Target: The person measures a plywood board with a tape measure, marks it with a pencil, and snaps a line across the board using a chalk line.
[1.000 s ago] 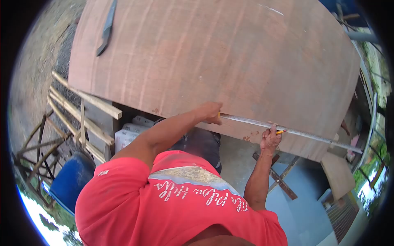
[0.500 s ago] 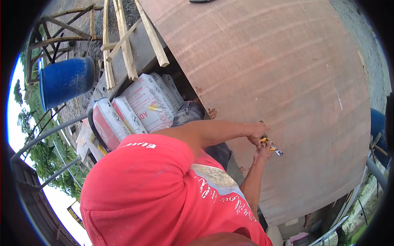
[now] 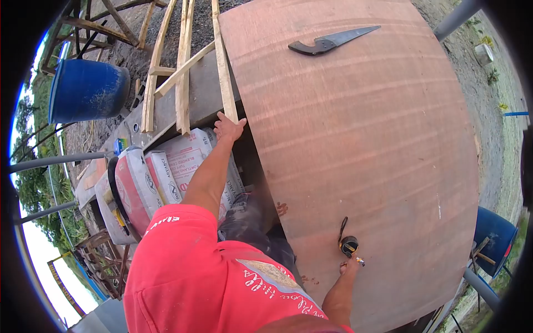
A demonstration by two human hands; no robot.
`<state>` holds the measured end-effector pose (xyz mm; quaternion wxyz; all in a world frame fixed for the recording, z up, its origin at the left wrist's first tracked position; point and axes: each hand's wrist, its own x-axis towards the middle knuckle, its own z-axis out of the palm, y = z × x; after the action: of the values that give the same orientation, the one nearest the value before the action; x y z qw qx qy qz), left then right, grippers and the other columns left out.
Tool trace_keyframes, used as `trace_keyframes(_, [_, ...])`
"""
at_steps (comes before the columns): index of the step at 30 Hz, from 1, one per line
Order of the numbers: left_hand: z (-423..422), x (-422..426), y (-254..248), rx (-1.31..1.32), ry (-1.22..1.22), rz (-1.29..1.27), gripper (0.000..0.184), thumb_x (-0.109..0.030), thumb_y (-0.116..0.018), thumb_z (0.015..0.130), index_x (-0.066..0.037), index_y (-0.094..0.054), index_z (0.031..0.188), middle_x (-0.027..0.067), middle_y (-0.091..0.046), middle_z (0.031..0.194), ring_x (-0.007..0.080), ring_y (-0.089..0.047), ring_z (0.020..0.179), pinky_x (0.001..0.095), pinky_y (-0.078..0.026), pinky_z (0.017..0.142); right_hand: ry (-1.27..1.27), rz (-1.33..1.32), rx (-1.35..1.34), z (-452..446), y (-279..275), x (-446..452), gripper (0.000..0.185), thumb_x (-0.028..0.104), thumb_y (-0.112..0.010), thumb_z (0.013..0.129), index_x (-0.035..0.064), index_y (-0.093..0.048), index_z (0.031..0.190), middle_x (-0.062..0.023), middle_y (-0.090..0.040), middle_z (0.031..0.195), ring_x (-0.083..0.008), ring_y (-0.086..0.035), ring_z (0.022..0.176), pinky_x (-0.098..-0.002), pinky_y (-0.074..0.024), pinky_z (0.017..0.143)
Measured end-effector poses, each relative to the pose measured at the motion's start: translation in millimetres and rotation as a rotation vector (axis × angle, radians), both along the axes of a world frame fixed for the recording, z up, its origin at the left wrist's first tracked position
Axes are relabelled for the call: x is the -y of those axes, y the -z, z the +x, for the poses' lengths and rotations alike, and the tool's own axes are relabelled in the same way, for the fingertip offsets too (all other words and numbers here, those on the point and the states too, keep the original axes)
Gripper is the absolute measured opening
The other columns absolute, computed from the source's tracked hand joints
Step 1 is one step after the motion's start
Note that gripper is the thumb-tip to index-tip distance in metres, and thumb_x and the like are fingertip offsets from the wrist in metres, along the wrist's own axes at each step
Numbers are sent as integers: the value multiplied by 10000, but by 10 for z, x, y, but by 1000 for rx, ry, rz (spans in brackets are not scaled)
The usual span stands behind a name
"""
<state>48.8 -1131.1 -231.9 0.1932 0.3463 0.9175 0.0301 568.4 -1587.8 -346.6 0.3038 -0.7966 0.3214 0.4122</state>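
My left hand [image 3: 227,129] is at the near end of a pale wooden strip [image 3: 224,77], its fingers closed around that end. My right hand [image 3: 350,266] is over the plywood sheet [image 3: 366,144], fingers closed on a small slim item with a pale tip [image 3: 361,261], too small to name. Just beside that hand, a black and yellow tape measure [image 3: 348,246] with a wrist strap lies on the plywood. A handsaw [image 3: 338,41] with a dark handle rests near the sheet's far edge.
More wooden strips [image 3: 183,72] lie on a grey slab to the left. Cement bags [image 3: 186,161] are stacked below them, beside my legs. Blue drums [image 3: 89,90] stand on both sides. Grey pipes [image 3: 61,161] cross at the left.
My left hand has left the tape measure and reached over to the wooden strip. The tape measure now lies on the plywood. The view has shifted, bringing the whole handsaw into sight.
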Motion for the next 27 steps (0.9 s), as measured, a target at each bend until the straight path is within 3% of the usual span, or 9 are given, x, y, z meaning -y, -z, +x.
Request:
trace_keyframes(3, [-487,-111,700,295,14,109,767,-331,-721,796,25,-289,1321,325,-497,1276,454,-514,1180,483,-434,988,51,-98,11,-154,-216,-189,279,424,-539,949,165,-453,892,26,-333,584,-102,-246,405,-257,-244,410])
trace_keyframes(6, [-626,-134,751,230,178,81,617,-258,-673,822,42,-334,1240,344,-561,1174,473,-561,1107,480,-450,966,57,-142,105,-281,-316,-145,279,434,-538,928,163,-491,971,19,-439,668,-101,-251,429,-241,-250,430])
trace_keyframes(11, [-996,-186,429,108,69,19,477,-206,-629,845,4,-367,1183,324,-605,1081,471,-588,1055,502,-469,927,-27,-159,79,-313,-470,26,331,446,-525,902,171,-528,1085,28,-506,822,-92,-265,453,-230,-253,448])
trace_keyframes(17, [-1930,-15,194,-4,112,-99,570,-241,-663,853,-64,-320,1272,270,-622,1088,449,-607,1039,510,-485,882,-237,-249,114,-484,-725,-447,281,408,-511,903,165,-534,1043,1,-541,838,-95,-306,469,-242,-267,446])
trace_keyframes(20, [-1844,100,-38,14,247,-169,695,-293,-722,817,-93,-308,1338,193,-562,1145,415,-607,1011,503,-498,848,-459,-311,173,-780,-943,-1081,220,347,-544,885,134,-529,936,-34,-534,782,-109,-373,478,-271,-287,418])
trace_keyframes(22, [-1584,302,-362,13,330,21,660,-251,-720,806,-63,-363,1328,193,-496,1257,402,-509,1144,492,-471,903,-637,-235,346,-868,-729,-1404,255,338,-567,883,93,-504,853,-25,-454,658,-123,-395,450,-290,-295,381])
trace_keyframes(25, [-1321,678,-535,268,514,250,305,-205,-665,841,-43,-557,1076,163,-552,1101,368,-537,1049,451,-459,884,-981,-156,311,-1008,-679,-2054,287,330,-574,893,57,-508,838,-8,-401,576,-126,-386,413,-291,-296,350])
trace_keyframes(27, [-1204,932,-1004,529,560,128,142,-177,-619,869,-48,-578,911,147,-583,980,339,-551,1002,443,-450,849,-1237,0,327,-1269,-770,-2531,270,306,-585,893,50,-520,834,4,-381,556,-122,-366,394,-288,-289,337])
